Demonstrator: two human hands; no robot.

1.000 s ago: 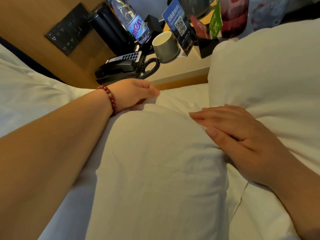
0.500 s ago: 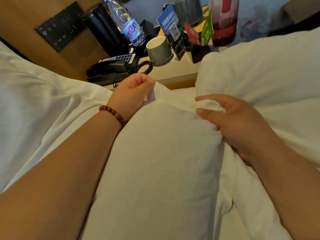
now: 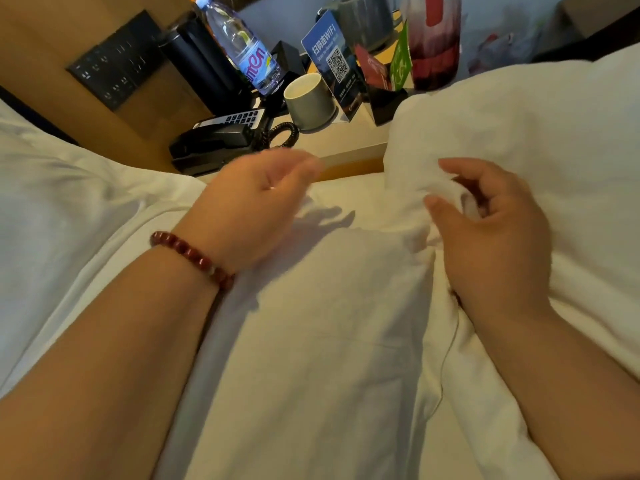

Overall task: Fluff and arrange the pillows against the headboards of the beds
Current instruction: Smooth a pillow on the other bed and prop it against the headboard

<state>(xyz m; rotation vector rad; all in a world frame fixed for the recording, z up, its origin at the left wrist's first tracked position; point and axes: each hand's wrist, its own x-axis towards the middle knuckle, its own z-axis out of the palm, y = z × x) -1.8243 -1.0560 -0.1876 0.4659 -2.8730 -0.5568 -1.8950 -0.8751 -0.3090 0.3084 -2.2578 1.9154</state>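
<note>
A white pillow [image 3: 322,334] lies in front of me, running from the bottom of the view up toward the nightstand. A second white pillow [image 3: 540,140] bulges at the right. My left hand [image 3: 249,209], with a red bead bracelet on the wrist, hovers blurred just above the near pillow's top left corner, fingers loose and holding nothing. My right hand [image 3: 491,233] curls over the fold where the two pillows meet, thumb and fingers pinching a bunch of white pillow fabric. White bedding [image 3: 59,216] lies at the left.
A nightstand [image 3: 346,140] stands just beyond the pillows with a black telephone [image 3: 225,140], a grey cup [image 3: 308,100], a water bottle [image 3: 246,46], a WiFi sign [image 3: 334,64] and a red drink container [image 3: 434,39]. A wooden wall panel with black switches [image 3: 114,64] rises at the back left.
My left hand has let go of the pillow corner and lifted, moving fast. My right hand has shifted right, still pinching fabric. The near pillow has settled flatter.
</note>
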